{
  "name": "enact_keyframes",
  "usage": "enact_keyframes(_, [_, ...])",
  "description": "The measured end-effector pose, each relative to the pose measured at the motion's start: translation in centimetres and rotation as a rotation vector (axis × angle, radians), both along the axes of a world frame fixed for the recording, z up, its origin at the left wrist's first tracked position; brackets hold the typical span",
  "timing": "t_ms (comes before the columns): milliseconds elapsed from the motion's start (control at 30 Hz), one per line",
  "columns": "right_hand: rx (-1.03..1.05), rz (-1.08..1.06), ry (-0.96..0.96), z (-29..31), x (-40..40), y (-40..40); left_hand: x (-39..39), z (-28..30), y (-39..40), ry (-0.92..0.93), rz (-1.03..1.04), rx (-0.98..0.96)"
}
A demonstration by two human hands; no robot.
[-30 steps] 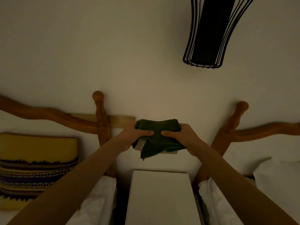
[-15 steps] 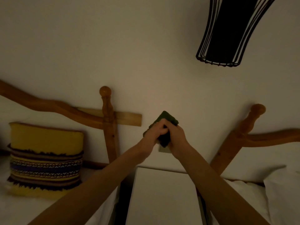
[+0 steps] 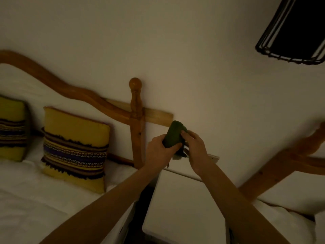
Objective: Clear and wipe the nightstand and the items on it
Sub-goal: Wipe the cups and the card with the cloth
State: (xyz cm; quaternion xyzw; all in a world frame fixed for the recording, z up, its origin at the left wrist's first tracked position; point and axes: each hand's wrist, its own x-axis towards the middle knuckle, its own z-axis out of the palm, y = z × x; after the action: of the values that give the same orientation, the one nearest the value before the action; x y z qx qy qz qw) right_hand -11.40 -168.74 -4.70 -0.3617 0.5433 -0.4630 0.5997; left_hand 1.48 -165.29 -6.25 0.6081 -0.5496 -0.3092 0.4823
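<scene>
Beds flanked the scene: left bed (image 3: pixel 26 199) at 8 o'clock with two striped cushions (image 3: pixel 73 148), wooden headboard (image 3: pixel 73 95) behind. Wire lampshade (image 3: pixel 297 29) hung at 1 o'clock. White nightstand (image 3: pixel 184 208) sat at 6 o'clock, directly beneath both hands, its visible top bare. Left hand (image 3: pixel 158 154) curled around the folded green cloth (image 3: pixel 174 134); right hand (image 3: pixel 197 150) pinched its upper edge with fingertips. Cloth was held in the air above the nightstand's far edge, long axis tilted toward 1 o'clock. Judged: wiping surface lay straight down from the grip, left hand holding the bulk.
</scene>
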Motion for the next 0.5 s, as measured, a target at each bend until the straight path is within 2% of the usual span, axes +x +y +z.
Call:
enact_keyframes(67, [0.046,-0.013,0.03,-1.2,0.9,0.2,0.3,-0.9,0.3,-0.196,0.168,-0.024])
enact_keyframes(167, [0.101,0.064,-0.182,-2.8,3.1,0.8,0.2,-2.2,0.5,-0.38,0.23,0.005])
enact_keyframes(267, [0.185,0.067,-0.393,-3.6,4.7,0.8,-0.6,-3.7,1.1,-0.414,0.147,-0.012])
enact_keyframes(367, [0.241,0.13,-0.489,-4.9,4.7,0.4,0.8,-5.3,2.2,-0.461,-0.009,0.063])
enact_keyframes(433, [0.23,0.206,-0.464,-6.2,5.2,0.6,2.5,-6.5,3.1,-0.508,-0.082,0.09])
enact_keyframes(500, [0.209,0.246,-0.358,-7.3,6.6,1.0,3.6,-7.2,4.2,-0.526,-0.117,0.099])
